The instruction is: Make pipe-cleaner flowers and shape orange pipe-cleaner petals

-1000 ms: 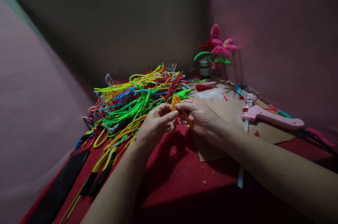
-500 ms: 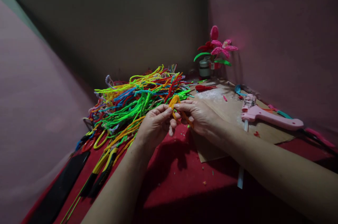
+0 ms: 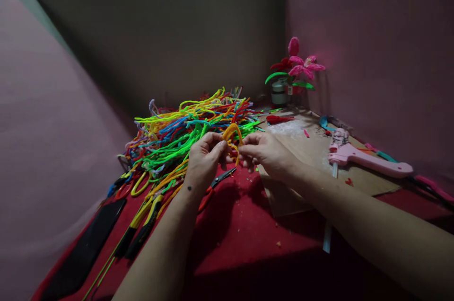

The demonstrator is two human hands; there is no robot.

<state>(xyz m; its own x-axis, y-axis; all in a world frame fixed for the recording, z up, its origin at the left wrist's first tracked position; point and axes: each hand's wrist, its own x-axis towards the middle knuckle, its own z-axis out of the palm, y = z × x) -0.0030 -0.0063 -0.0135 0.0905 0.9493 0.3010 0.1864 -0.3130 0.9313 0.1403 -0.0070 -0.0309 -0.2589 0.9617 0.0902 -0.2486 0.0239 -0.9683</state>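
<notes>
Between my hands an orange pipe cleaner (image 3: 232, 129) is bent into an arch, with a loose piece hanging below it. My left hand (image 3: 206, 156) pinches one side of the loop between thumb and fingers. On the other side, my right hand (image 3: 265, 150) pinches it with thumb and forefinger. Scissors (image 3: 220, 179) with red handles lie on the red cloth just below my left hand, partly hidden by my wrist. Behind the hands spreads a large pile of colourful pipe cleaners (image 3: 177, 137).
A pink glue gun (image 3: 372, 159) with a glue stick rests on cardboard (image 3: 287, 192) at the right. Pipe-cleaner flowers (image 3: 303, 66) stand at the back beside a grey jar (image 3: 279, 92). Yellow-and-black pliers (image 3: 147, 223) and a black phone-like slab (image 3: 85, 244) lie at the left.
My hands have drawn slightly apart, and the orange pipe cleaner now shows as a wider arch. The scissors have come into sight below my left hand. The view has shifted a little.
</notes>
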